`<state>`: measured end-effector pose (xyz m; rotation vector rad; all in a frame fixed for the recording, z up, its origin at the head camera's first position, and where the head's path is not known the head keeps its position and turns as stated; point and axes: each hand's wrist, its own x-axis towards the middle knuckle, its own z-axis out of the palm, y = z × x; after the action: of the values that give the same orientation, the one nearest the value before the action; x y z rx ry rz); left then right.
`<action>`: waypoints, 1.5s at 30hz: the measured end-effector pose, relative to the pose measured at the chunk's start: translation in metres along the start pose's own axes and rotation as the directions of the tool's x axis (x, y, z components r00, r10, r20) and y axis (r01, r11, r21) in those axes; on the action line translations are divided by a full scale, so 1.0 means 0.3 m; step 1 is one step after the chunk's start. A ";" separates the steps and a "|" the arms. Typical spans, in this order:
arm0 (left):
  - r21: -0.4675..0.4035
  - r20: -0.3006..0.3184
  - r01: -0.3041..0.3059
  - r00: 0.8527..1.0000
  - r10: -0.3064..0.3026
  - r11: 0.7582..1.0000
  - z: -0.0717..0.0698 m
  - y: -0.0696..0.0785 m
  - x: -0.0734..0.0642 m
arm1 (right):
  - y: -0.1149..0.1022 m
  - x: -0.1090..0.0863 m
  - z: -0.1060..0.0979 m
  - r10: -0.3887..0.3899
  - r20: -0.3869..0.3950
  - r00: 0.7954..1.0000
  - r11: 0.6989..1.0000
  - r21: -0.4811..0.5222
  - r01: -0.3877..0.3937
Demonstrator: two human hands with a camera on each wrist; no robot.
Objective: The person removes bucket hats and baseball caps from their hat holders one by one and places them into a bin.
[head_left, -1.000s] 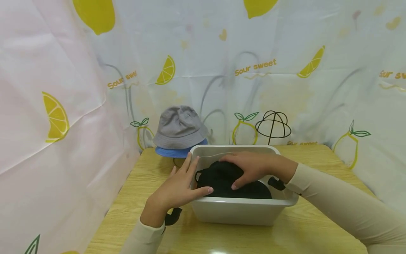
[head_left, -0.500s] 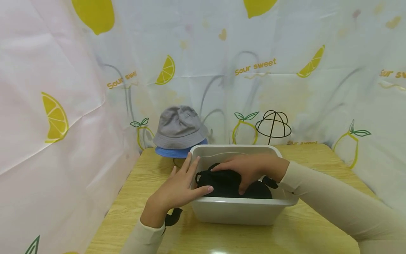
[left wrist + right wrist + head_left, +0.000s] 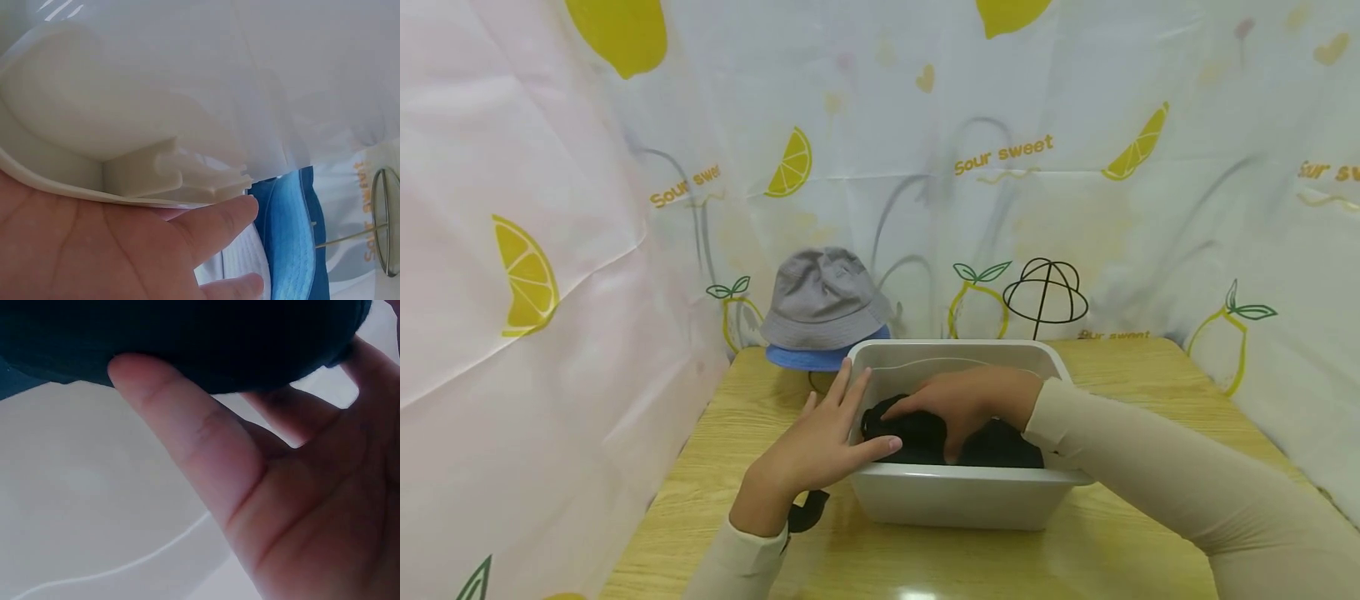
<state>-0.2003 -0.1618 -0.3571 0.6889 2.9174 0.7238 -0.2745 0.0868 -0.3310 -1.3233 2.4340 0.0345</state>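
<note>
A black cap [image 3: 1003,446] lies in a white plastic bin [image 3: 955,500] on the table, its brim towards the right. My right hand [image 3: 966,404] reaches into the bin and holds the cap's crown, thumb on the near side and fingers on the far side. The right wrist view shows the thumb against the dark cloth [image 3: 200,337]; most fingertips are hidden there. My left hand [image 3: 816,446] rests on the bin's left rim, fingers extended. In the left wrist view, the palm lies along the rim [image 3: 144,201].
Behind the bin at left, a grey bucket hat [image 3: 823,304] sits over a blue hat [image 3: 808,358] on a stand. To the right is a bare wire hat stand [image 3: 1045,304]. A lemon-print curtain [image 3: 880,125] surrounds the wooden table [image 3: 760,417].
My right hand has moved left and deeper into the bin, and the cap's crown has shifted left and lower. The left hand stays on the rim.
</note>
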 end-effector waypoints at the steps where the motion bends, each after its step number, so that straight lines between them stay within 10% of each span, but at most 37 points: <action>1: -0.003 0.002 0.001 1.000 -0.001 1.000 0.001 0.000 0.000 | -0.001 0.005 0.001 0.001 0.006 1.000 1.000 -0.005 -0.001; 29: 0.004 -0.018 -0.017 1.000 0.017 1.000 0.010 -0.005 0.004 | -0.015 0.088 0.098 -0.087 -0.025 0.996 0.989 -0.118 0.083; 45: -0.008 -0.002 -0.008 1.000 0.008 1.000 0.007 0.001 -0.001 | 0.005 0.083 0.084 -0.020 0.053 0.998 0.990 0.137 0.013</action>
<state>-0.1996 -0.1609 -0.3589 0.7003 2.9135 0.7370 -0.2802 0.0724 -0.3630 -1.2652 2.3347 -0.0978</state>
